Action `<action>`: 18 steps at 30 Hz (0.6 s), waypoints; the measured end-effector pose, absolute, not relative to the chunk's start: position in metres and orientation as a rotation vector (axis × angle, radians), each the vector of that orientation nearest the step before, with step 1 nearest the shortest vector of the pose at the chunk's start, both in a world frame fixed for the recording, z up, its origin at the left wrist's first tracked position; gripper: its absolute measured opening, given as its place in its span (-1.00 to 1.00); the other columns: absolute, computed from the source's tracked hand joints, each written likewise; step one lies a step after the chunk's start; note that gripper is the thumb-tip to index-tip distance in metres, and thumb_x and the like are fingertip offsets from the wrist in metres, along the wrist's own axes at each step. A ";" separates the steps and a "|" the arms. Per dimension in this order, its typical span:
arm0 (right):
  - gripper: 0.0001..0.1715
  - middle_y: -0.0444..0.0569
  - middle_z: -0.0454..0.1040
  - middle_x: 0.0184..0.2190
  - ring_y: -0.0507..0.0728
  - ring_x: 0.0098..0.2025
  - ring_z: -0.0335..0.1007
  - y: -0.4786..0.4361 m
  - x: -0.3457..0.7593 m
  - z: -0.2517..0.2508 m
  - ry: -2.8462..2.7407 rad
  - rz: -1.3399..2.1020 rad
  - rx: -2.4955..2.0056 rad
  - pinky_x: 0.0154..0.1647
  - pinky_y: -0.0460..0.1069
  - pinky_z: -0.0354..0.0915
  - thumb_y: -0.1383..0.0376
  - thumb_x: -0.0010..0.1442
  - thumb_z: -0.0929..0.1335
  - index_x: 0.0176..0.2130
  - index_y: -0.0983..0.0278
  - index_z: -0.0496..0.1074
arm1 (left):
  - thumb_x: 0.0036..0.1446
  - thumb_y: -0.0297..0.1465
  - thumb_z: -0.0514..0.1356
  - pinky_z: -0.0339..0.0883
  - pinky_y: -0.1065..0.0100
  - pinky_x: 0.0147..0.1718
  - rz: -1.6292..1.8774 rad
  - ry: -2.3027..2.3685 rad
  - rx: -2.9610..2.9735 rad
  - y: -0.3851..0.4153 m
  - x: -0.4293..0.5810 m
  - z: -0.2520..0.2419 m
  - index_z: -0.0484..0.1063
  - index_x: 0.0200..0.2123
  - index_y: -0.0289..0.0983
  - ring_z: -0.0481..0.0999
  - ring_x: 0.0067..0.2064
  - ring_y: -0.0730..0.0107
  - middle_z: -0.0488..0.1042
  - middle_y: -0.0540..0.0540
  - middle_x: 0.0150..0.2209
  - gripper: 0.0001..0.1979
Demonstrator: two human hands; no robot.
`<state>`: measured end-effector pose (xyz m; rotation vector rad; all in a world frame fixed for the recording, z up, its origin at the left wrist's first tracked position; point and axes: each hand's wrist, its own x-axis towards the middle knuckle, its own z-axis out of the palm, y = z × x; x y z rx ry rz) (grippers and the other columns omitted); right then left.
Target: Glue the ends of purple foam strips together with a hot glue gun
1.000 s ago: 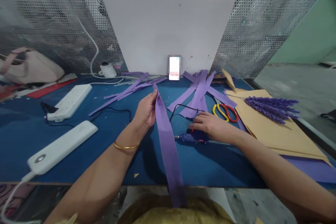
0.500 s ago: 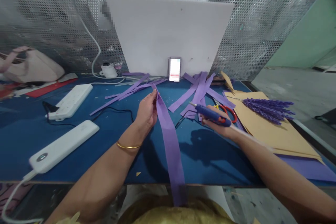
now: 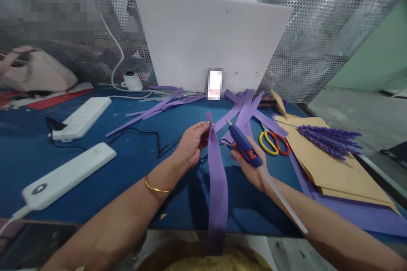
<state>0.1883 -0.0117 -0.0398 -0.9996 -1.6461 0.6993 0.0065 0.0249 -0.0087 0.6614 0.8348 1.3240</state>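
Observation:
My left hand pinches the top end of a long purple paper strip that runs down over the blue table's front edge toward me. My right hand grips a blue hot glue gun with a clear glue stick trailing from its back. The gun's nozzle points up and left, close to the strip's top end but apart from it. Its black cord trails left across the table.
More purple strips lie at the back, near a white board. Yellow and red scissors, tan paper and purple lavender sprigs sit at right. Two white power strips lie at left, a pink bag beyond.
My right hand picked the glue gun up from the table and brought it left, beside the strip's top end. My left hand stayed on the strip, shifting slightly right.

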 end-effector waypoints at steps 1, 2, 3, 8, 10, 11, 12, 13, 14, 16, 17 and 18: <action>-0.80 -0.10 0.41 -0.34 0.09 -0.37 0.35 -0.013 0.190 -0.044 -1.714 0.667 -0.979 -0.33 0.00 0.33 0.14 0.22 0.39 -0.22 0.19 0.37 | -0.24 -0.26 0.51 0.19 0.51 -0.54 1.309 0.824 0.667 0.024 0.007 -0.009 0.50 -0.45 -0.31 0.35 -0.52 0.56 0.44 0.05 -0.52 -0.66; -0.82 -0.10 0.40 -0.34 0.08 -0.37 0.33 -0.015 0.192 -0.047 -1.769 0.647 -0.956 -0.33 0.00 0.33 0.16 0.23 0.39 -0.23 0.19 0.36 | -0.22 -0.27 0.50 0.20 0.50 -0.54 1.299 0.813 0.673 0.023 0.008 -0.009 0.50 -0.45 -0.31 0.35 -0.52 0.56 0.43 0.05 -0.52 -0.67; -0.83 -0.11 0.39 -0.35 0.08 -0.37 0.32 -0.015 0.194 -0.048 -1.804 0.641 -0.935 -0.32 0.01 0.32 0.17 0.23 0.39 -0.23 0.19 0.36 | -0.21 -0.28 0.50 0.21 0.50 -0.53 1.295 0.805 0.675 0.023 0.008 -0.010 0.50 -0.45 -0.31 0.34 -0.52 0.56 0.43 0.05 -0.52 -0.68; -0.82 -0.11 0.37 -0.36 0.09 -0.38 0.32 -0.013 0.196 -0.040 -1.842 0.598 -0.867 -0.33 0.01 0.28 0.17 0.21 0.39 -0.24 0.19 0.35 | -0.14 -0.31 0.47 0.22 0.49 -0.49 1.294 0.840 0.650 0.023 0.008 -0.011 0.50 -0.45 -0.31 0.35 -0.49 0.56 0.45 0.03 -0.49 -0.74; -0.81 -0.12 0.35 -0.38 0.09 -0.39 0.30 -0.013 0.196 -0.037 -1.848 0.571 -0.858 -0.35 0.01 0.26 0.15 0.21 0.40 -0.26 0.19 0.35 | -0.10 -0.32 0.45 0.24 0.48 -0.46 1.292 0.852 0.648 0.023 0.007 -0.011 0.51 -0.45 -0.31 0.37 -0.48 0.55 0.47 0.01 -0.47 -0.77; -0.80 -0.12 0.34 -0.39 0.08 -0.40 0.29 -0.013 0.197 -0.036 -1.845 0.565 -0.861 -0.36 0.00 0.25 0.15 0.21 0.40 -0.27 0.20 0.34 | -0.09 -0.33 0.44 0.26 0.47 -0.45 1.290 0.852 0.649 0.023 0.007 -0.011 0.51 -0.45 -0.31 0.38 -0.47 0.54 0.48 0.01 -0.46 -0.78; -0.80 -0.13 0.33 -0.39 0.07 -0.41 0.28 -0.014 0.197 -0.036 -1.840 0.562 -0.868 -0.38 -0.01 0.24 0.15 0.22 0.40 -0.27 0.20 0.34 | -0.08 -0.33 0.43 0.27 0.46 -0.43 1.288 0.852 0.650 0.022 0.007 -0.011 0.51 -0.44 -0.31 0.39 -0.47 0.53 0.49 0.00 -0.46 -0.79; -0.79 -0.14 0.33 -0.40 0.07 -0.42 0.27 -0.014 0.197 -0.035 -1.840 0.559 -0.873 -0.39 -0.01 0.23 0.15 0.22 0.40 -0.27 0.20 0.34 | -0.08 -0.34 0.43 0.28 0.46 -0.42 1.285 0.852 0.650 0.022 0.007 -0.010 0.51 -0.44 -0.31 0.40 -0.46 0.52 0.49 -0.01 -0.45 -0.80; -0.79 -0.14 0.32 -0.40 0.06 -0.42 0.27 -0.015 0.197 -0.035 -1.846 0.554 -0.877 -0.39 -0.02 0.22 0.15 0.22 0.40 -0.27 0.20 0.33 | -0.08 -0.34 0.43 0.28 0.46 -0.42 1.282 0.853 0.649 0.022 0.007 -0.010 0.51 -0.44 -0.31 0.40 -0.46 0.52 0.50 -0.01 -0.45 -0.80; -0.79 -0.15 0.31 -0.41 0.06 -0.43 0.25 -0.016 0.196 -0.034 -1.870 0.538 -0.885 -0.40 -0.02 0.20 0.15 0.21 0.40 -0.29 0.20 0.31 | -0.09 -0.34 0.44 0.29 0.46 -0.42 1.278 0.853 0.645 0.022 0.008 -0.009 0.50 -0.44 -0.31 0.40 -0.45 0.52 0.49 -0.01 -0.44 -0.79; -0.79 -0.16 0.30 -0.42 0.05 -0.44 0.24 -0.016 0.196 -0.034 -1.883 0.528 -0.886 -0.41 -0.03 0.20 0.17 0.22 0.39 -0.30 0.20 0.30 | -0.10 -0.33 0.44 0.29 0.47 -0.41 1.279 0.852 0.645 0.022 0.008 -0.009 0.50 -0.44 -0.32 0.40 -0.45 0.52 0.49 -0.01 -0.45 -0.78; -0.80 -0.17 0.29 -0.43 0.04 -0.44 0.23 -0.016 0.196 -0.033 -1.891 0.520 -0.884 -0.41 -0.04 0.19 0.18 0.22 0.39 -0.31 0.20 0.29 | -0.11 -0.33 0.44 0.29 0.47 -0.42 1.282 0.852 0.645 0.022 0.008 -0.009 0.50 -0.44 -0.32 0.41 -0.46 0.52 0.49 -0.01 -0.45 -0.77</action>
